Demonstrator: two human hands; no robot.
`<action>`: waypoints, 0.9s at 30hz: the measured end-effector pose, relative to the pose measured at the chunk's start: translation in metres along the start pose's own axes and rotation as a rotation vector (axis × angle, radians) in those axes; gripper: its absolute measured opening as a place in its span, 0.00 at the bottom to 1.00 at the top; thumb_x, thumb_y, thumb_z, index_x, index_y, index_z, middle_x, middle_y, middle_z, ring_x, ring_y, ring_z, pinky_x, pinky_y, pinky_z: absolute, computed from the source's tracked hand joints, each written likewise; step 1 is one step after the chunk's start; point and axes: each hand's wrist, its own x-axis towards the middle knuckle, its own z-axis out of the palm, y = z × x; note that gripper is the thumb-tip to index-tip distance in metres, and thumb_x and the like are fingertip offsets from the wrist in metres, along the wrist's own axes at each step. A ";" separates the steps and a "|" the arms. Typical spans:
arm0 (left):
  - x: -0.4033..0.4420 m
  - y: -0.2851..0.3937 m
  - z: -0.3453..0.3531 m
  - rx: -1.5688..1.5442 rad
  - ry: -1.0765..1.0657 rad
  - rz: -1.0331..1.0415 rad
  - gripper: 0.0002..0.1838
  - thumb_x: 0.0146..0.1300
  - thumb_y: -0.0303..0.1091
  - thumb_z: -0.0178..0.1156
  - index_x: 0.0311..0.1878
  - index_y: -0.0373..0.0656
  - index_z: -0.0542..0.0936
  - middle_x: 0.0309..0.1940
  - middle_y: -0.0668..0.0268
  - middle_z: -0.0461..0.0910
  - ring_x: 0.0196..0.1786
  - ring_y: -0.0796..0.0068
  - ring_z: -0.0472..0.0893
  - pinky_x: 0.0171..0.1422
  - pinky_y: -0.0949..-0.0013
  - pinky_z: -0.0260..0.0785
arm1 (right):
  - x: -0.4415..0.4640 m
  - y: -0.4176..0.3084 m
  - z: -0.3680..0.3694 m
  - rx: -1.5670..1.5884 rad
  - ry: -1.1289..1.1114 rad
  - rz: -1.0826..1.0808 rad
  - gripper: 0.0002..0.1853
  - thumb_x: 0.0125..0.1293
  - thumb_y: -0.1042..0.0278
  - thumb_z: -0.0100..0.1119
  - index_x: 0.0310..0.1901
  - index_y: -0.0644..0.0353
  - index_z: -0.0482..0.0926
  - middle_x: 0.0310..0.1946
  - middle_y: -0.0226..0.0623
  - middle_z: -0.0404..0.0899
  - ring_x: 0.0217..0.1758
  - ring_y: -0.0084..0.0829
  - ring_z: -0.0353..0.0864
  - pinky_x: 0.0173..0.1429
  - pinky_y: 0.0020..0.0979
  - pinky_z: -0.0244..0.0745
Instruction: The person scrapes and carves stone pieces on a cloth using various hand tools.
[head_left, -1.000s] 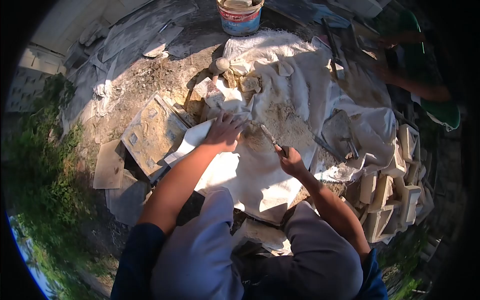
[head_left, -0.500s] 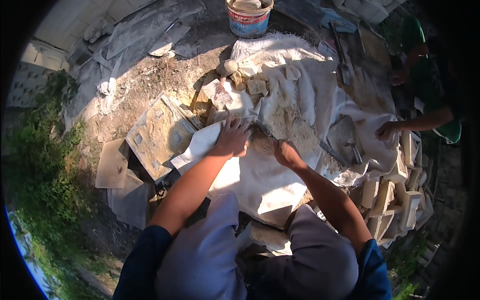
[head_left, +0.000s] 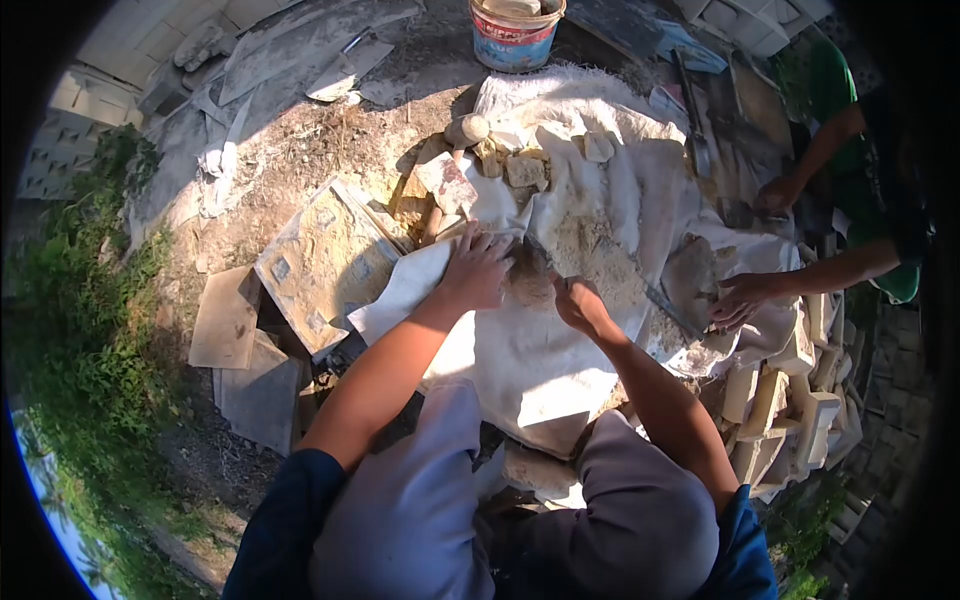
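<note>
My left hand [head_left: 478,268] lies with fingers stretched out on the white sack cloth [head_left: 490,350] spread in front of my knees. My right hand [head_left: 582,303] is closed round the end of a dark flat-bladed tool [head_left: 537,256]. Its blade slants up and left, close to my left fingertips; its exact kind is unclear. Below the blade, between my hands, sits a brownish lump [head_left: 530,290], partly hidden. Pale yellowish powder [head_left: 590,255] covers the cloth beyond. A mallet with a rounded head [head_left: 467,130] lies past my left hand beside stone chunks [head_left: 526,171].
A co-worker's hand [head_left: 738,298] reaches in from the right, close to a metal tool [head_left: 678,312]. Cut stone blocks [head_left: 775,400] are piled at right. A dusty square slab [head_left: 325,265] and flat tiles [head_left: 225,320] lie left; a paint bucket [head_left: 514,42] stands behind.
The co-worker's near hand has moved left and opened beside the metal tool. My view has shifted slightly. Both my hands stay at nearly the same spot, the right still gripping the bladed tool.
</note>
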 end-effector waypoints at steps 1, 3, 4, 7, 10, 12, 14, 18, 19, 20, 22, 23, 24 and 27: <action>-0.001 0.002 0.000 -0.007 0.008 0.003 0.21 0.50 0.40 0.65 0.48 0.44 0.87 0.66 0.58 0.73 0.71 0.56 0.67 0.83 0.36 0.37 | 0.001 -0.003 -0.004 0.049 -0.040 0.012 0.32 0.79 0.46 0.42 0.35 0.73 0.80 0.35 0.68 0.80 0.46 0.68 0.80 0.50 0.55 0.74; 0.002 0.002 -0.003 -0.022 -0.007 -0.013 0.19 0.50 0.39 0.64 0.46 0.42 0.87 0.64 0.58 0.75 0.70 0.56 0.68 0.83 0.37 0.38 | -0.003 -0.012 -0.010 0.021 0.003 -0.017 0.30 0.79 0.48 0.45 0.34 0.71 0.80 0.34 0.68 0.79 0.44 0.68 0.79 0.47 0.54 0.73; 0.002 0.003 -0.005 -0.037 -0.023 -0.029 0.18 0.50 0.39 0.64 0.43 0.41 0.88 0.62 0.57 0.77 0.69 0.56 0.69 0.83 0.38 0.40 | -0.012 -0.030 -0.022 0.151 0.051 -0.048 0.29 0.79 0.48 0.46 0.33 0.71 0.80 0.33 0.68 0.79 0.44 0.68 0.79 0.46 0.54 0.73; 0.004 0.001 -0.001 -0.003 -0.069 -0.073 0.16 0.51 0.37 0.62 0.40 0.38 0.88 0.59 0.57 0.79 0.68 0.59 0.72 0.83 0.41 0.42 | -0.018 -0.025 -0.009 0.252 0.124 -0.127 0.29 0.78 0.49 0.47 0.32 0.71 0.80 0.32 0.67 0.79 0.42 0.68 0.79 0.45 0.55 0.73; 0.006 -0.006 0.016 0.013 0.156 -0.001 0.13 0.52 0.34 0.61 0.37 0.37 0.88 0.57 0.57 0.81 0.68 0.61 0.73 0.83 0.44 0.45 | -0.023 -0.002 0.019 0.106 0.086 -0.098 0.28 0.79 0.51 0.46 0.31 0.71 0.79 0.31 0.67 0.79 0.40 0.67 0.79 0.45 0.56 0.73; 0.003 -0.003 0.013 0.032 0.101 -0.013 0.13 0.53 0.33 0.61 0.38 0.38 0.88 0.58 0.57 0.82 0.68 0.60 0.73 0.84 0.44 0.45 | -0.021 0.003 0.026 -0.015 0.019 -0.047 0.26 0.80 0.54 0.45 0.32 0.70 0.80 0.31 0.66 0.79 0.37 0.66 0.81 0.44 0.56 0.74; 0.004 0.000 0.004 0.054 0.045 -0.022 0.12 0.54 0.33 0.60 0.38 0.38 0.88 0.58 0.57 0.82 0.68 0.60 0.73 0.84 0.45 0.45 | -0.014 0.005 0.019 -0.039 -0.017 -0.136 0.26 0.80 0.54 0.45 0.32 0.70 0.80 0.30 0.66 0.79 0.37 0.66 0.80 0.42 0.56 0.73; 0.004 -0.002 0.010 0.020 0.021 -0.051 0.14 0.56 0.36 0.62 0.40 0.36 0.88 0.58 0.57 0.82 0.70 0.59 0.72 0.84 0.46 0.44 | -0.024 -0.025 -0.016 0.067 0.087 -0.146 0.27 0.80 0.53 0.46 0.32 0.71 0.79 0.26 0.63 0.77 0.34 0.68 0.76 0.38 0.56 0.70; 0.004 -0.002 0.012 0.051 -0.027 -0.068 0.15 0.56 0.37 0.62 0.41 0.36 0.88 0.58 0.57 0.82 0.70 0.59 0.71 0.85 0.47 0.44 | -0.025 -0.024 -0.016 0.066 0.086 -0.144 0.27 0.80 0.53 0.46 0.32 0.71 0.79 0.26 0.63 0.77 0.34 0.68 0.76 0.38 0.56 0.70; 0.005 -0.002 0.013 0.050 -0.024 -0.069 0.15 0.56 0.37 0.62 0.41 0.36 0.88 0.58 0.57 0.82 0.70 0.59 0.71 0.85 0.47 0.44 | -0.025 -0.024 -0.017 0.149 0.139 -0.120 0.28 0.80 0.52 0.46 0.32 0.71 0.79 0.26 0.63 0.76 0.35 0.68 0.75 0.38 0.56 0.69; 0.005 -0.002 0.013 0.086 -0.027 -0.080 0.18 0.57 0.38 0.63 0.45 0.35 0.88 0.61 0.57 0.80 0.71 0.58 0.70 0.85 0.48 0.43 | -0.018 -0.008 -0.003 0.195 0.278 -0.128 0.27 0.80 0.51 0.47 0.34 0.72 0.79 0.25 0.62 0.76 0.37 0.67 0.76 0.39 0.55 0.70; 0.005 -0.003 0.015 0.087 -0.023 -0.081 0.18 0.57 0.38 0.63 0.45 0.35 0.88 0.61 0.57 0.80 0.71 0.58 0.70 0.85 0.48 0.43 | -0.006 0.025 0.024 0.194 0.280 -0.131 0.27 0.80 0.51 0.47 0.34 0.72 0.79 0.25 0.62 0.76 0.37 0.67 0.76 0.39 0.55 0.70; 0.005 -0.005 0.019 0.054 0.082 -0.037 0.16 0.57 0.35 0.60 0.43 0.35 0.88 0.59 0.55 0.81 0.69 0.57 0.73 0.85 0.46 0.44 | 0.006 0.067 0.054 0.035 0.284 -0.146 0.29 0.79 0.49 0.47 0.33 0.71 0.79 0.25 0.63 0.76 0.39 0.67 0.77 0.40 0.55 0.71; 0.003 -0.005 0.016 0.032 0.152 0.010 0.15 0.58 0.32 0.57 0.42 0.34 0.88 0.57 0.54 0.82 0.66 0.56 0.75 0.84 0.45 0.44 | 0.005 0.076 0.038 -0.088 0.209 -0.056 0.33 0.78 0.42 0.45 0.33 0.70 0.79 0.28 0.65 0.78 0.41 0.68 0.78 0.44 0.53 0.73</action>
